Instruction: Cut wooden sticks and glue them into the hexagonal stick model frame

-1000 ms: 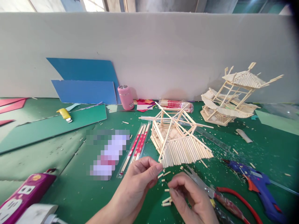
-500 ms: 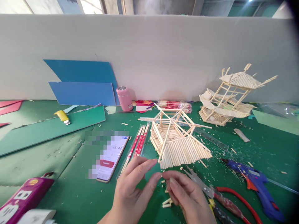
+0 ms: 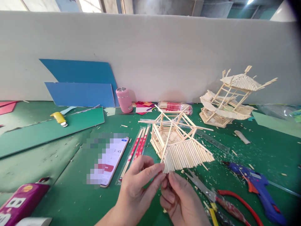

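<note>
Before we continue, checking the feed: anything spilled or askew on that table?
Yes: pale stick scraps litter the green tabletop around the blue glue gun. The farther stick model seems askew, its upper part slanting right.

A person's left hand [image 3: 143,183] and right hand [image 3: 180,194], both bare, with slim fingers and smooth, gently rounded backs. On the left, the bare skin continues past the wrist to a short stretch of uncovered forearm [image 3: 111,217]. On the right, the lower edge of the view cuts off near the wrist. The fingernails are too small to make out clearly.
</note>
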`<state>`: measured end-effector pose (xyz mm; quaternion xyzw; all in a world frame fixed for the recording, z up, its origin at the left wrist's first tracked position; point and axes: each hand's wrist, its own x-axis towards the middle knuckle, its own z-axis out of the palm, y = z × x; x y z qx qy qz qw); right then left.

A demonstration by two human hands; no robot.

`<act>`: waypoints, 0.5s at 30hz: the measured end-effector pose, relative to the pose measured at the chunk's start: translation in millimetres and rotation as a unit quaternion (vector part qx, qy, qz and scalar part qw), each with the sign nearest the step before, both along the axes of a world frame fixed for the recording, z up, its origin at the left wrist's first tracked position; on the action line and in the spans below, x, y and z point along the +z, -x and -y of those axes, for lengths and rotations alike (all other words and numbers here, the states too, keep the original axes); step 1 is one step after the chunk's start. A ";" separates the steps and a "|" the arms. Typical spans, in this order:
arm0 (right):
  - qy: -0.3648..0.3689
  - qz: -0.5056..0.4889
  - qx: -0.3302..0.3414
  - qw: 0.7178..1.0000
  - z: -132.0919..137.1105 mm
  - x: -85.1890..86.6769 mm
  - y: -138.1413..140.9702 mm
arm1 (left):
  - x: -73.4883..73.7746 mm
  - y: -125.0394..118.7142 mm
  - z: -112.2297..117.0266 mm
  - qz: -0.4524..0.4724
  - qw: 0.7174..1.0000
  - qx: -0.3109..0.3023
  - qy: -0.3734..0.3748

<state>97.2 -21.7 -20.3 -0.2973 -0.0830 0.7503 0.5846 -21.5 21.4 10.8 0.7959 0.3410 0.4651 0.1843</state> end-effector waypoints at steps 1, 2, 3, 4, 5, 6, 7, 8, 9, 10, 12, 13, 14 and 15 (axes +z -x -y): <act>-0.002 -0.002 -0.002 1.000 -0.6 -0.5 0.2 | -0.1 0.0 -0.4 0.002 1.000 -0.001 0.002; -0.002 -0.003 -0.005 1.000 -1.1 -0.8 0.3 | -0.1 0.0 -0.8 0.004 1.000 -0.004 0.005; -0.001 -0.002 -0.008 1.000 -1.6 -0.8 0.3 | -0.2 0.0 -1.0 0.006 1.000 -0.005 0.009; 0.000 0.000 -0.010 1.000 -1.9 -0.7 0.2 | -0.2 -0.1 -1.3 0.008 1.000 -0.007 0.012; 0.001 0.002 -0.013 1.000 -1.9 -0.5 0.1 | -0.2 -0.1 -1.4 0.011 1.000 -0.006 0.012; 0.000 0.003 -0.014 1.000 -1.8 -0.3 0.1 | -0.2 -0.1 -1.5 0.013 1.000 -0.006 0.012; -0.002 0.004 -0.014 1.000 -1.5 -0.2 0.0 | -0.2 -0.1 -1.5 0.013 1.000 -0.006 0.013; -0.004 0.004 -0.014 1.000 -1.2 -0.2 0.0 | -0.3 0.0 -1.5 0.014 1.000 -0.007 0.011; -0.007 0.003 -0.013 1.000 -0.8 -0.4 0.1 | -0.5 0.0 -1.4 0.014 1.000 -0.007 0.011; -0.009 0.003 -0.012 1.000 -0.5 -0.6 0.2 | -0.9 0.1 -1.2 0.014 1.000 -0.008 0.012; -0.011 -0.001 -0.011 1.000 -0.5 -1.1 0.4 | -2.2 0.6 -0.8 0.016 1.000 -0.006 0.017; -0.012 -0.003 -0.011 1.000 -0.7 -1.2 0.4 | -3.1 0.9 -0.5 0.017 1.000 -0.005 0.024; -0.012 -0.005 -0.011 1.000 -1.1 -1.2 0.3 | -4.2 1.4 -0.2 0.018 0.999 -0.003 0.035; -0.014 -0.007 -0.010 1.000 -1.5 -1.0 0.2 | -5.2 1.8 0.1 0.020 0.999 0.001 0.049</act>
